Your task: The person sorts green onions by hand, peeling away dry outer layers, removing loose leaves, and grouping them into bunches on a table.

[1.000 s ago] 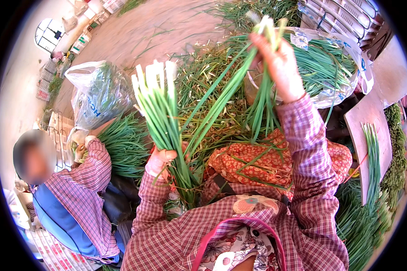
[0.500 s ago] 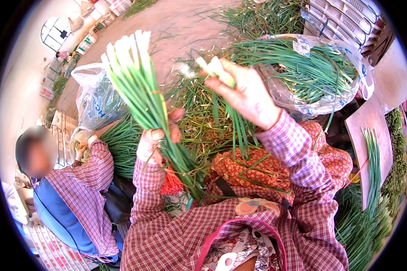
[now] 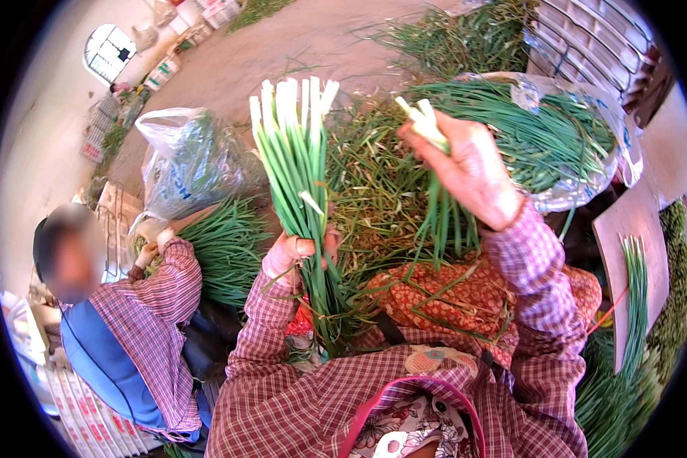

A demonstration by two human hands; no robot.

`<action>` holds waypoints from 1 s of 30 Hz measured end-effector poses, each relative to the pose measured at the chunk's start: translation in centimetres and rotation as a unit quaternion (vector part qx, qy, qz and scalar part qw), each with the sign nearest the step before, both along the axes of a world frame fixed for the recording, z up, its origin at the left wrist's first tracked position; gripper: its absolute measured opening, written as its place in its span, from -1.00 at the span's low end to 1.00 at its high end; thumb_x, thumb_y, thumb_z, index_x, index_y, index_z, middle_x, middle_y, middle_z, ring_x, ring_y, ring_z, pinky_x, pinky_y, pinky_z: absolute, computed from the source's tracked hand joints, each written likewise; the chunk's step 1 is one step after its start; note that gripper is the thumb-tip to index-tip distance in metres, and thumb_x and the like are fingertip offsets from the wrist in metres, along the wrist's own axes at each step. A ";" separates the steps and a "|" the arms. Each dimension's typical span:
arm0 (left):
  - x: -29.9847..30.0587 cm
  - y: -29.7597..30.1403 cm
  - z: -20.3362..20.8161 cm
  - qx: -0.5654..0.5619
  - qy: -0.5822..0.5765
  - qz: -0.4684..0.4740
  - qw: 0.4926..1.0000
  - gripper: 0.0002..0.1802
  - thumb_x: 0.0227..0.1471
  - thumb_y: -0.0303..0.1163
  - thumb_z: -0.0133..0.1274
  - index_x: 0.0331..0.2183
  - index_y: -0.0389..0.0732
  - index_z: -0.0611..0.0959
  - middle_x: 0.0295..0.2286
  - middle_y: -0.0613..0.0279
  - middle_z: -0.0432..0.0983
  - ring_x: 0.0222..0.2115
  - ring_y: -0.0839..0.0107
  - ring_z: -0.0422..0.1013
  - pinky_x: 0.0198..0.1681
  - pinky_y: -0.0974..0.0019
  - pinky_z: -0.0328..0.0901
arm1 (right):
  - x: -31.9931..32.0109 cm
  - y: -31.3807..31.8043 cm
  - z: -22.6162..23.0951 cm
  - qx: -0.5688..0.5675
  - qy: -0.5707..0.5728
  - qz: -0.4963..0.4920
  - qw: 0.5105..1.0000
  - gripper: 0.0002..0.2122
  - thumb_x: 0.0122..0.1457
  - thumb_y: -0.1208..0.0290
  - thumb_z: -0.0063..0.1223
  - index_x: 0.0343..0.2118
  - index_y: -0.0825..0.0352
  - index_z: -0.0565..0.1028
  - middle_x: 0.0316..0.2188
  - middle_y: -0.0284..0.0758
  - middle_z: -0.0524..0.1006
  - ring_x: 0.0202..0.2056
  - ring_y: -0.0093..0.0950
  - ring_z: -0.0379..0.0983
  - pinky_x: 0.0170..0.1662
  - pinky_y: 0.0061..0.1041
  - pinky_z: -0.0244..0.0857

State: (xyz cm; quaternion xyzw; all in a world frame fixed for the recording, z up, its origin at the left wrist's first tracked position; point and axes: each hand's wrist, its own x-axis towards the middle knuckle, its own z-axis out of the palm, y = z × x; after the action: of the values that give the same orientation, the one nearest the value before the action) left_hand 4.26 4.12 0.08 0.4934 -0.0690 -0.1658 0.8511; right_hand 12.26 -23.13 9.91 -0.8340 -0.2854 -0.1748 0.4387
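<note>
The thick bunch of green stalks stands just left of centre in the frame, white ends up, leaves hanging down, with the left hand clamped around its lower half. Right of centre, the right hand pinches a smaller bundle between thumb and fingers near its white ends; the two bundles are apart. Between and beyond them, mid-frame, spreads a heap of loose leaves, with a red patterned cloth below it.

In the upper left, a clear plastic bag carries blue lettering, partly lost in its folds. In the upper right, an open plastic bag full of stalks has blue marks too small to tell. At the right, slender stalks lie on a board. At the left sits a co-worker; in the lower left corner, pale slatted crates bear red print, too blurred to make out
</note>
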 end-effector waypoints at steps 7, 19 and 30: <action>0.0 -1.7 0.8 -0.108 -0.035 -0.089 0.990 -0.18 -0.33 -0.16 0.29 -0.01 -0.23 0.34 -0.39 0.10 0.49 -0.60 0.38 0.40 -0.55 0.38 0.33 | -8.0 3.2 9.3 -0.111 -0.108 0.217 0.964 -0.79 -0.03 0.60 -0.06 -0.27 0.41 0.41 -0.75 -0.34 0.41 -0.74 -0.48 0.36 -0.71 -0.48 0.24; 0.0 -0.5 -1.2 -0.147 -0.065 -0.172 0.972 -0.04 -0.22 -0.11 0.22 0.15 -0.14 0.12 -0.32 0.10 0.48 -0.59 0.41 0.36 -0.50 0.33 0.25 | -9.7 3.9 9.7 -0.130 -0.072 0.389 0.909 -0.85 0.05 0.52 -0.07 -0.30 0.38 0.45 -0.69 -0.35 0.43 -0.73 -0.54 0.35 -0.71 -0.54 0.22; 0.9 -2.1 -0.8 -0.135 -0.080 -0.189 0.969 -0.12 -0.26 -0.10 0.25 0.03 -0.32 0.25 -0.45 0.00 0.49 -0.63 0.35 0.38 -0.61 0.32 0.26 | -8.4 2.5 10.9 -0.090 -0.003 0.359 0.929 -0.86 0.12 0.44 -0.09 -0.33 0.35 0.48 -0.65 -0.36 0.45 -0.71 -0.61 0.34 -0.70 -0.59 0.20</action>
State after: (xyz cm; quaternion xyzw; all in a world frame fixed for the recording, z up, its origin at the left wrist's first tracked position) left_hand 5.12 2.05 -0.67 0.3634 -0.2511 -0.2728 0.8547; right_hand 3.87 -20.62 20.85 -0.7111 -0.5817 0.0186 0.3945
